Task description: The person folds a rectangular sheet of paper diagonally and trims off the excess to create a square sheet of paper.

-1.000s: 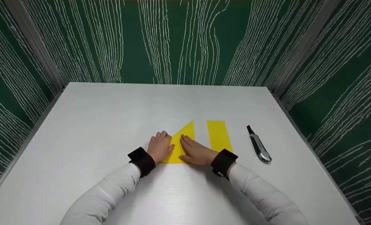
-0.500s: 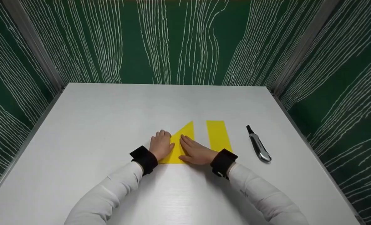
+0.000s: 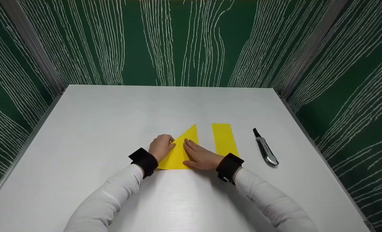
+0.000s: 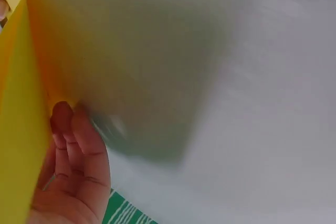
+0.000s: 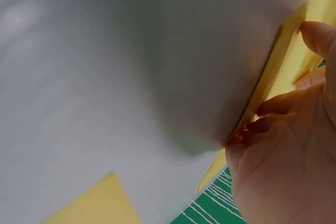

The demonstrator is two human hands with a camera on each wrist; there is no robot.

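A yellow sheet of paper [image 3: 175,158] with a slanted left edge, pointed at the top, lies between my hands. On that slanted edge my left hand [image 3: 161,146] pinches the paper, thumb on top. The left wrist view shows its fingers [image 4: 92,156] behind the raised, curving paper [image 4: 18,129]. My right hand [image 3: 202,158] rests on the right part of the sheet, its fingers extended and pressing down. From the right wrist, the paper's folded edge [image 5: 273,72] runs along under the fingertips [image 5: 273,103].
A separate yellow paper strip [image 3: 224,138] lies just beyond my right wrist. Farther right is a grey and black utility knife [image 3: 266,149]. Everything rests on a white table [image 3: 120,109], bordered by green walls [image 3: 245,25] with white wavy lines.
My left hand has shifted slightly left, and its fingers have drawn in at the paper's slanted edge, with more of the sheet's lower left showing. My right hand stays nearly in place.
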